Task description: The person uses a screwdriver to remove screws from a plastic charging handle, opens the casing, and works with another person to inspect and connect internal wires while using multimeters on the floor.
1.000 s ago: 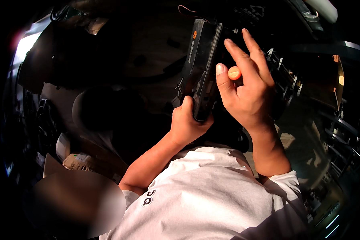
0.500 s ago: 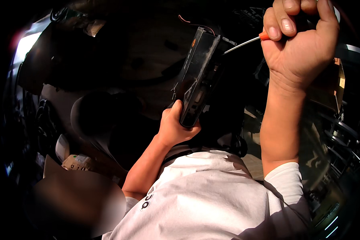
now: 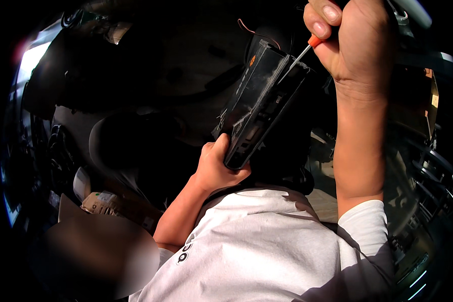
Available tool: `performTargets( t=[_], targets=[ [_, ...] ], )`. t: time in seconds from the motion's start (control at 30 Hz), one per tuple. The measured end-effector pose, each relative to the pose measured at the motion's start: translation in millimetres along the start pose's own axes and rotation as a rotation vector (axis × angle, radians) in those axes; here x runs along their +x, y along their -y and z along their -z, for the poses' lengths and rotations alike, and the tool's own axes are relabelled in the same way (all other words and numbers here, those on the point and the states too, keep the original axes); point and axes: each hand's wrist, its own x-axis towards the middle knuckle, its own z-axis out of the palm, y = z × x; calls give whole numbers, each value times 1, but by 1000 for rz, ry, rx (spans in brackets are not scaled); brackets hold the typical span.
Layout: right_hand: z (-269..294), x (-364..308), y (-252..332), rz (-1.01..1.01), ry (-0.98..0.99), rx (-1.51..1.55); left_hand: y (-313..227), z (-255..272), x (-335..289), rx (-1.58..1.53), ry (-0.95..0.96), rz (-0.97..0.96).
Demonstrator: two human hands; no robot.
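My left hand is closed around the lower end of a long black plastic casing. The casing is tilted, its upper end leaning to the right. Its side facing right looks open, with dark parts inside too shadowed to name. A thin reddish wire curls out near its upper end. In my right hand, raised at the upper right, is a screwdriver with an orange handle. Its metal shaft slants down to the left, and the tip is at the casing's open side near the upper end. Whether it touches is unclear.
A brown cardboard package lies at the lower left, above a large blurred shape. At the right edge stands a brown box near dark metal frames. The background is mostly in deep shadow.
My right hand has moved left with the screwdriver, whose shaft now points more steeply down and overlaps the casing's open side. The casing has tilted further right, its upper end shifting right.
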Motion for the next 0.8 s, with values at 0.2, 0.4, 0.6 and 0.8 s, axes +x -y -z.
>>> performTargets(
  t=[0.2, 0.4, 0.6, 0.8],
  targets=[
    [5, 10, -11, -240, -28, 4, -4, 2, -11, -39, 30, 66],
    [-4, 8, -29, -299, -16, -38, -11, 3, -26, -110, -44, 67],
    [3, 21, -52, -406, 35, -1, -19, 3, -33, -141, -57, 183],
    [0, 17, -62, -485, 47, 49, -35, 5, -41, -24, -6, 322]
  ],
)
